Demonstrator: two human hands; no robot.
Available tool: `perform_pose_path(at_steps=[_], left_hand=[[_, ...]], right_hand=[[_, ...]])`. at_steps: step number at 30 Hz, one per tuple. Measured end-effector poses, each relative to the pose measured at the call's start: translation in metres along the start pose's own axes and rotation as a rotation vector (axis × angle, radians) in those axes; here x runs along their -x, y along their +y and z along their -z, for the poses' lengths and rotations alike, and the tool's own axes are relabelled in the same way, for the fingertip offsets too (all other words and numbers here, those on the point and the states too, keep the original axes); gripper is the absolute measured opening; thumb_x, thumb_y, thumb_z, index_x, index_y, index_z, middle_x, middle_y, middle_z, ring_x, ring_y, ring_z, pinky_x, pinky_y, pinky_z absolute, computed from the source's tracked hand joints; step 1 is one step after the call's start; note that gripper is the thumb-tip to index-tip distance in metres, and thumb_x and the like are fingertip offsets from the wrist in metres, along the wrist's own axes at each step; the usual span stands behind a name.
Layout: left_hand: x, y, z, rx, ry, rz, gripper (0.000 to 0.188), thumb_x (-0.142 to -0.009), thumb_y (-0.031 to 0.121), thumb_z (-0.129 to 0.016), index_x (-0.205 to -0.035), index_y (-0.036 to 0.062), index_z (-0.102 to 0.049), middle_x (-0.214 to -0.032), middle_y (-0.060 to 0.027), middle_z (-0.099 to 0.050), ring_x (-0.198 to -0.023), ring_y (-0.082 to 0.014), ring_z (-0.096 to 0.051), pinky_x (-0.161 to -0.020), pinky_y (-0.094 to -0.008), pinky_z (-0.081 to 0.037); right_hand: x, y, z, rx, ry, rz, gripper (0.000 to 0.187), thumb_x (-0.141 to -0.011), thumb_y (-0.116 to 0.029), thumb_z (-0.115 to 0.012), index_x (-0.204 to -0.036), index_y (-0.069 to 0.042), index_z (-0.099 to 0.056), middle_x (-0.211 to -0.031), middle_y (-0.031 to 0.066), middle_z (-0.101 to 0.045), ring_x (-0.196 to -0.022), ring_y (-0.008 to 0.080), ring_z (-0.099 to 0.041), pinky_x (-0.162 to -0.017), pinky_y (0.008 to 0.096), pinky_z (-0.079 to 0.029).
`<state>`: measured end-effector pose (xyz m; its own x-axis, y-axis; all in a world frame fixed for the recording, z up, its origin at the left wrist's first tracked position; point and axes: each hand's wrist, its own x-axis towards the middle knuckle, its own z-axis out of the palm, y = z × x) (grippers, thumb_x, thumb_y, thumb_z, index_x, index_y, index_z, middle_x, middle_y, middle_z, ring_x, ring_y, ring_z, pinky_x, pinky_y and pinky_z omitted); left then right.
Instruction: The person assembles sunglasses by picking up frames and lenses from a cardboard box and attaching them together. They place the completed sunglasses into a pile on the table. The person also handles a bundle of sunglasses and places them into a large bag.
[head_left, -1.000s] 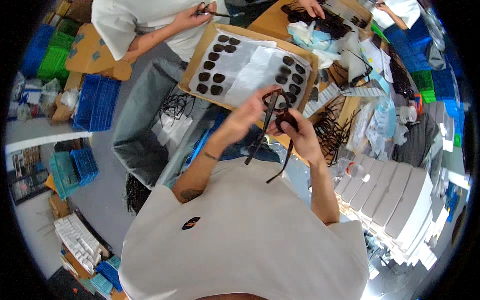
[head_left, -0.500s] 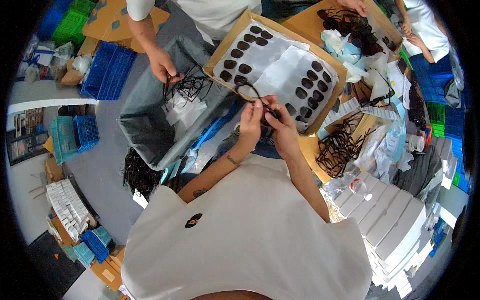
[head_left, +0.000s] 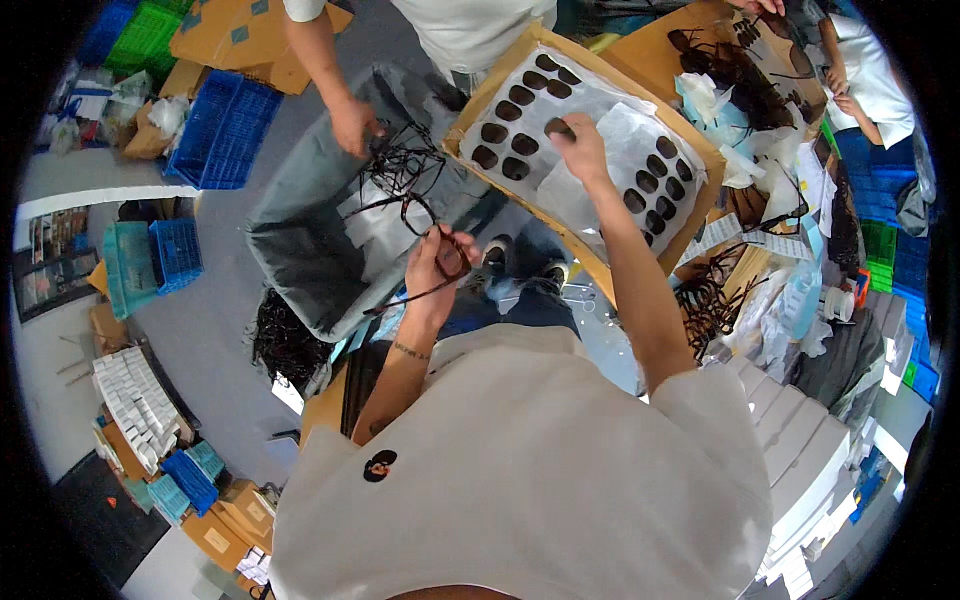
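Two hands were busy at once: the left hand (head_left: 437, 262) had its fingers closed round a dark glasses frame (head_left: 425, 225), held in the air over the grey bag (head_left: 300, 250), while the right hand (head_left: 580, 148) reached far out with fingers pinched on a dark lens (head_left: 558, 127) on the white sheet in the cardboard tray (head_left: 590, 255). Risk as judged: the one-handed frame grip looked loose, so it could tip and drop into the bag's tangle of frames (head_left: 400, 165). The stretched right arm could also drag the thin sheet and scatter neighbouring lenses (head_left: 515, 135).
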<state>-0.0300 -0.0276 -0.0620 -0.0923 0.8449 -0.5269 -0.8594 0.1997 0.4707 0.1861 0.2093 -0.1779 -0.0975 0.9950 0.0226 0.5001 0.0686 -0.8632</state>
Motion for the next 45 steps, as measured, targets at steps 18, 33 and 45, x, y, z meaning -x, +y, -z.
perform_pose_path(at_steps=[18, 33, 45], left_hand=[[-0.027, -0.038, -0.062, -0.417, -0.190, -0.175, 0.041, -0.105, 0.041, -0.038, -0.124, 0.0065, -0.047, -0.100, -0.0053, -0.054, -0.095, -0.0195, -0.056, -0.088, -0.0410, -0.050], [0.031, -0.234, -0.201, -1.239, -1.287, 0.392, 0.064, -0.102, 0.031, -0.050, -0.151, 0.0013, -0.022, -0.155, -0.0170, -0.028, -0.143, -0.0299, -0.029, -0.114, -0.0408, -0.030], [0.000, -0.208, -0.150, -1.464, -0.995, 0.391, 0.041, -0.103, 0.024, -0.050, -0.138, 0.0022, -0.045, -0.130, -0.0138, -0.058, -0.118, -0.0222, -0.057, -0.100, -0.0331, -0.045]], right_hand=[[0.175, -0.171, 0.125, -0.263, 0.325, 0.643, 0.020, -0.083, -0.003, -0.070, -0.101, -0.001, -0.061, -0.085, 0.0101, -0.065, -0.071, 0.0264, -0.063, -0.062, 0.0314, -0.049], [0.233, 0.060, 0.328, 0.745, 0.408, -0.172, 0.033, -0.080, 0.002, -0.059, -0.111, -0.005, -0.064, -0.096, 0.0178, -0.068, -0.088, 0.0386, -0.066, -0.078, 0.0465, -0.054], [0.114, 0.192, 0.440, 0.460, 0.905, -0.265, 0.056, -0.076, -0.021, -0.073, -0.125, -0.002, -0.053, -0.110, 0.0208, -0.068, -0.102, 0.0406, -0.065, -0.087, 0.0453, -0.051]])
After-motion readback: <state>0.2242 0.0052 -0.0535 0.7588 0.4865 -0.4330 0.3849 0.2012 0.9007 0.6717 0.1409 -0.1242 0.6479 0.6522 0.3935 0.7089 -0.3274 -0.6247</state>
